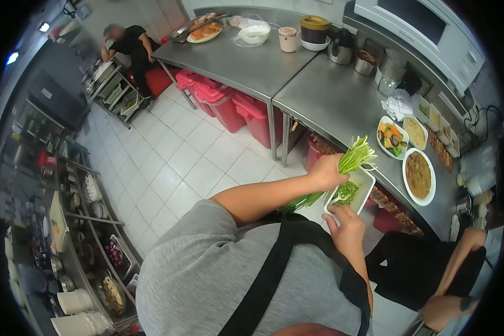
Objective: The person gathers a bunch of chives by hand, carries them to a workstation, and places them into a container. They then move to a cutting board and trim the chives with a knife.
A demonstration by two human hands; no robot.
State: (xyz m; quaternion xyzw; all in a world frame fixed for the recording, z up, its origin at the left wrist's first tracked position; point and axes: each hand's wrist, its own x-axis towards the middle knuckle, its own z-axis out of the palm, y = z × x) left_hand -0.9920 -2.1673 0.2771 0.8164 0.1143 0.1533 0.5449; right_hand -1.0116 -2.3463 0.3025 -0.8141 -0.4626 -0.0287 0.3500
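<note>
My left hand (326, 173) is closed around a bunch of spring onions (357, 157). Their pale, trimmed ends point up and away, while the dark green leaves hang out below my wrist. Just under the bunch is a white rectangular container (367, 186) with chopped green onion (348, 193) inside. A pale, spoon-like piece lies against the chopped onion; its full shape is hidden. My right hand (348, 229) grips the container's near edge, fingers over the rim and thumb to the side.
Steel counters (319, 89) run ahead and right. A plate of vegetables (393, 137) and an oval dish of brown food (419, 176) stand there. Pink bins (252, 115) sit underneath. Another person's arm (459, 263) is close on my right; a seated person (131, 50) is far left. Shelves (89, 224) line the left.
</note>
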